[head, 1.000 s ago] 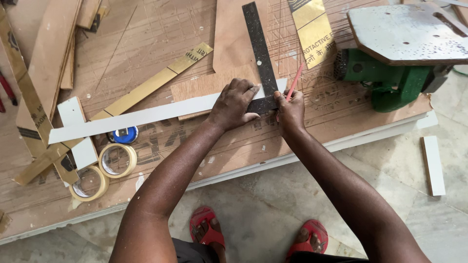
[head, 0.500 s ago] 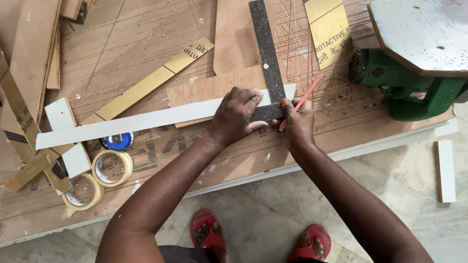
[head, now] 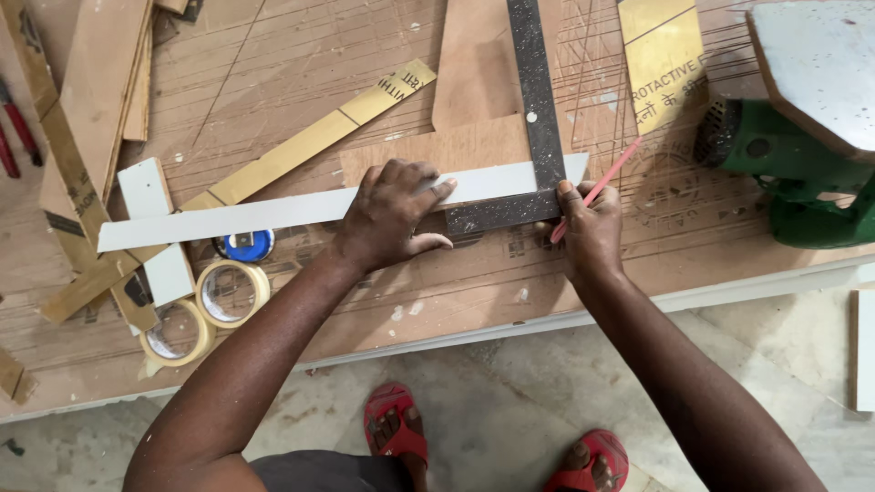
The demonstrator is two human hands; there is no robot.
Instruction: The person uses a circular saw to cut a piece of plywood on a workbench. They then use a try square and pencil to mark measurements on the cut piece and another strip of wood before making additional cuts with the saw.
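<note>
tape rolls [head: 205, 310] near left on bench [head: 273, 82] | white strip [head: 273, 208] runs left to right across the middle | left hand [head: 392, 214] flat, fingers spread, pressing strip and square [head: 536, 118] | right hand [head: 591, 232] pinching red pencil [head: 597, 189] at square's right edge | green machine [head: 802, 173] far right

Two bare forearms, no sleeves, watch or rings, end in a left hand [head: 392, 214] and right hand [head: 591, 232]. Red open sandals [head: 396, 433] cover the feet at six o'clock, beside dark grey clothing [head: 328, 472].
</note>
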